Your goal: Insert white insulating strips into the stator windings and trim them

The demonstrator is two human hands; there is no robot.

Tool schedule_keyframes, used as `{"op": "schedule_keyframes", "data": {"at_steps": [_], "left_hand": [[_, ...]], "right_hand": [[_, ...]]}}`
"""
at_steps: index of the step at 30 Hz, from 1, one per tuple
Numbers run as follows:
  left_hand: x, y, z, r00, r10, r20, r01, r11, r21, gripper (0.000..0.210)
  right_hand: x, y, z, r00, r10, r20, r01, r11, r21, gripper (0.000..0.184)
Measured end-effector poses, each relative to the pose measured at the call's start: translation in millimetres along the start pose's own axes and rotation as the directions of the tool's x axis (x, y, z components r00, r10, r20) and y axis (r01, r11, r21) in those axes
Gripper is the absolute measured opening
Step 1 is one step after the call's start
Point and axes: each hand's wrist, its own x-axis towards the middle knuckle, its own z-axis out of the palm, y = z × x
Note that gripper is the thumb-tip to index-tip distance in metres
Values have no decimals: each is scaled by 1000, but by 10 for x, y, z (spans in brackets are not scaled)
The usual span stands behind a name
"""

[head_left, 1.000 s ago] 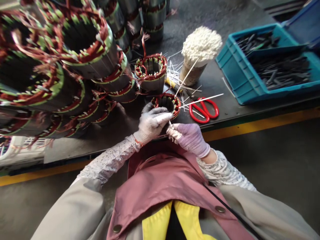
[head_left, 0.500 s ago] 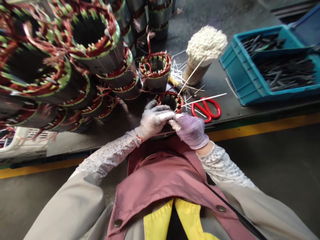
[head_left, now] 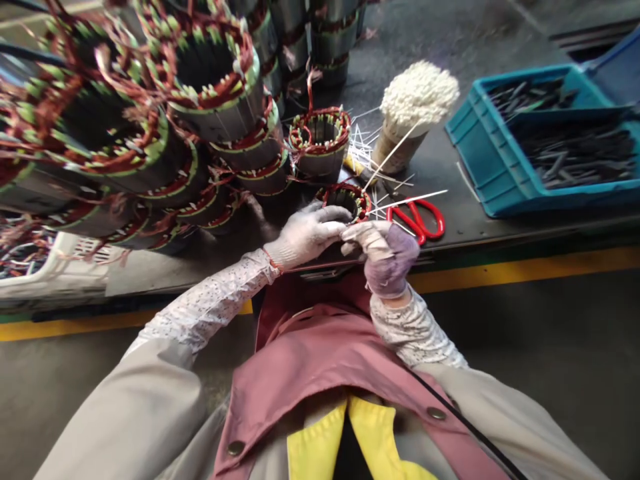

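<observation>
A small motor stator [head_left: 366,207] with red windings stands at the bench's front edge, its near side hidden by my hands. My gloved left hand [head_left: 311,235] is closed on its near left rim, thumb and fingers bent over the edge. Just right of it, my right hand [head_left: 386,257], in a purple and white glove, is pinched beside the near rim. Whatever lies between its fingertips is too small to make out. Two thin white strips, an upper strip [head_left: 393,157] and a lower strip [head_left: 417,199], stick out from the stator's right side.
Red-handled scissors [head_left: 434,219] lie right of the stator, near loose white strips [head_left: 361,148]. Behind stands a holder [head_left: 395,148] packed with white-tipped strips. A blue bin [head_left: 493,157] of dark pieces is at right. Another stator [head_left: 320,160] and stacked stators [head_left: 220,120] fill the left.
My right hand has turned more upright and its fingertips have drawn slightly apart from my left hand. My left hand remains at the stator's rim. The whole view has shifted a little.
</observation>
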Motion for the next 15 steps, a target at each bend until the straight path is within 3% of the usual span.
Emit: {"op": "schedule_keyframes", "data": {"at_steps": [2, 4, 7, 9, 12, 14, 15], "left_hand": [[6, 2, -25, 1000, -3, 26, 3, 1000, 7, 22], [6, 0, -38, 998, -3, 57, 2, 1000, 16, 21], [14, -11, -41, 995, 28, 94, -30, 999, 19, 23], [41, -17, -47, 993, 29, 112, -32, 999, 29, 22], [77, 18, -114, 985, -42, 170, 29, 996, 79, 15], [49, 86, -208, 979, -74, 187, 55, 993, 105, 15], [13, 126, -259, 983, -83, 166, 63, 990, 123, 23]], "right_hand": [[25, -123, 59, 998, 62, -30, -53, 973, 224, 28], [83, -226, 45, 993, 110, 50, -121, 916, 383, 25], [309, -286, 79, 951, 223, 214, -305, 789, 533, 36], [549, -293, 219, 916, 306, 260, -400, 751, 526, 39], [871, -370, 416, 888, 380, 257, -458, 774, 436, 38], [937, -441, 326, 916, 329, 229, -397, 822, 407, 31], [911, -448, 195, 957, 249, 148, -289, 867, 406, 24]]}}
